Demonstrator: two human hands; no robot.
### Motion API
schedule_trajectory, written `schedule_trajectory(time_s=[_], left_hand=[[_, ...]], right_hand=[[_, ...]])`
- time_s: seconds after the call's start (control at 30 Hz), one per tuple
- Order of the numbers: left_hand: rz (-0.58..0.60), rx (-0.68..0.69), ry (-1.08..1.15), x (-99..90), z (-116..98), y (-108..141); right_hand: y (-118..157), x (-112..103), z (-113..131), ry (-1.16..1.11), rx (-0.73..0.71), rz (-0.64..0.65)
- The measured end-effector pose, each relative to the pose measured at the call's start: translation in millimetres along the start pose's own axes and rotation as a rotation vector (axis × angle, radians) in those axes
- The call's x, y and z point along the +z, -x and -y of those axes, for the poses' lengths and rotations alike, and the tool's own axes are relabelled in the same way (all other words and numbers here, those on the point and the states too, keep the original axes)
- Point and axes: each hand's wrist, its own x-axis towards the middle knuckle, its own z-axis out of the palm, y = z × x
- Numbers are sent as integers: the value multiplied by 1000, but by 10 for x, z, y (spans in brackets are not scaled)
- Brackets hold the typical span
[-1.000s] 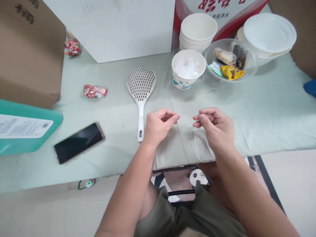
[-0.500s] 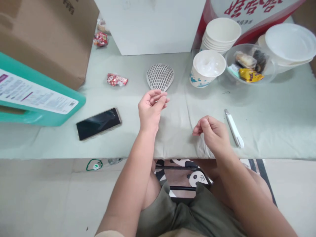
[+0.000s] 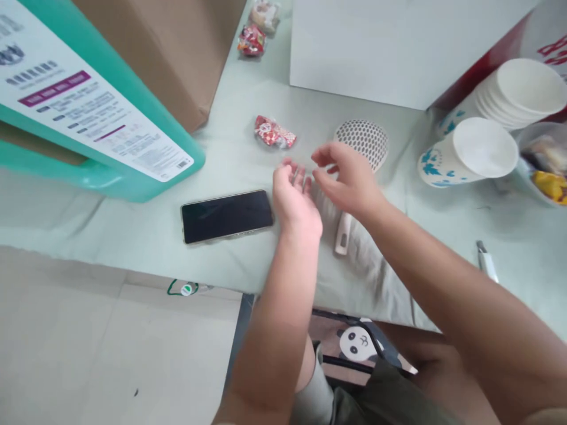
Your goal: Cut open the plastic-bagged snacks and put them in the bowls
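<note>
My left hand (image 3: 296, 198) is palm up between the phone and my right hand, its fingers apart and nothing visible in it. My right hand (image 3: 345, 177) is close beside it, fingers curved and spread from the thumb, also with nothing visible in it. Behind my right hand lies a white object with a perforated round head (image 3: 365, 141); its pale handle (image 3: 342, 234) shows below the wrist. A black phone (image 3: 227, 216) rests left of my left hand. A red and white wrapped snack (image 3: 273, 133) lies beyond my fingers.
A green container (image 3: 146, 118) and a cardboard box (image 3: 177, 59) stand at left, a white box (image 3: 363, 53) at the back. Paper cups (image 3: 469, 153), a bowl of snacks (image 3: 549, 165) and a white cutter (image 3: 487, 265) are at right.
The view has swung left. My right hand has moved left, close to my left hand, and its fingers have opened. My left hand has turned palm up with its fingers apart.
</note>
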Motion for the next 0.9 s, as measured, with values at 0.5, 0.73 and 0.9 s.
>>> schedule_trajectory(time_s=[0.5, 0.73, 0.9], left_hand=[[25, -56, 265, -92, -140, -43], [-3, -48, 255, -18, -60, -13], [-7, -54, 204, -37, -83, -24]], right_hand=[[-820, 562, -166, 349, -109, 65], [-860, 574, 87, 511, 5, 205], [-648, 368, -54, 423, 8, 96]])
